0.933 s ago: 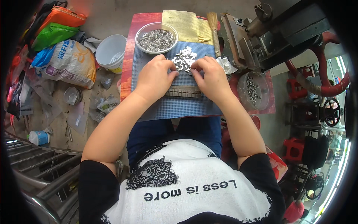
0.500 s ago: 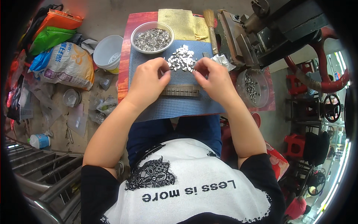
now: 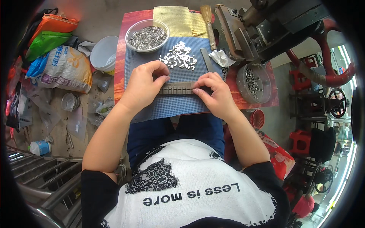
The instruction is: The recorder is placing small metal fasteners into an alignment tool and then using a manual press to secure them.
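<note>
A slotted metal bar [image 3: 176, 89] lies crosswise on the blue textured mat [image 3: 152, 108]. At its right end, the thumb and fingers of my right hand [image 3: 216, 94] close around it, hiding that tip. My left hand [image 3: 141, 84] is by the bar's left end, thumb and forefinger brought together; whatever they hold is too small to make out. Beyond the bar, a loose pile of small shiny whitish pieces [image 3: 178, 56] is spread on the mat. A clear round bowl [image 3: 128, 41] full of small metal pieces stands at the far left.
A flat dark strip [image 3: 206, 60], crumpled white paper [image 3: 221, 58] and a brush [image 3: 209, 28] lie to the right, near a heavy metal machine [image 3: 237, 32]. A clear tub [image 3: 266, 74] holds more metal pieces. A white bucket [image 3: 99, 53] stands left of the table.
Both hands have left the edges of the pile. My right hand has come back toward me onto the bar's right end; my left is near its left end. The view has shifted slightly.
</note>
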Tool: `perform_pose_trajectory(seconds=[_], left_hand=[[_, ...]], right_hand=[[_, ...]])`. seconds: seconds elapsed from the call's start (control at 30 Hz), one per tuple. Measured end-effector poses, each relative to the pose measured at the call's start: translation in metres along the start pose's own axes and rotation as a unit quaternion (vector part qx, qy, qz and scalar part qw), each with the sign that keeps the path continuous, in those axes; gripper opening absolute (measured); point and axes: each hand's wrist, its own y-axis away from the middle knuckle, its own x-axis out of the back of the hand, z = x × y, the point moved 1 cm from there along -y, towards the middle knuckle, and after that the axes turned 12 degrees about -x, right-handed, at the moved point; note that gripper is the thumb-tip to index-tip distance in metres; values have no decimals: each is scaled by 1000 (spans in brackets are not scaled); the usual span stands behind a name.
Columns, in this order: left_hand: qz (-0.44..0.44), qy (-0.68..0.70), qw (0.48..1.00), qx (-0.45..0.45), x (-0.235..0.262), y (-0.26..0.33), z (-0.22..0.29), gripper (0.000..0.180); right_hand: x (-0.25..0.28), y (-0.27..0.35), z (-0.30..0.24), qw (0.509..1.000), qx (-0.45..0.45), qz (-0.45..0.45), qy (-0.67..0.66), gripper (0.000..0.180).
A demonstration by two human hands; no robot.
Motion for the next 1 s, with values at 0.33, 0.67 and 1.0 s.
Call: perform_pose_trajectory(seconds=[0.33,0.67,1.0], left_hand=[[24,-195,977,-81,-5,-1,-15,10],[12,-226,973,-45,-6,-1,-13,10],[-95,-102,988,-65,23,16,-8,12]], right_hand=[[4,-18,6,998,-64,26,-3,12],[-9,-41,9,988,-12,106,114,12],[4,-23,-5,998,9,-53,-21,13]])
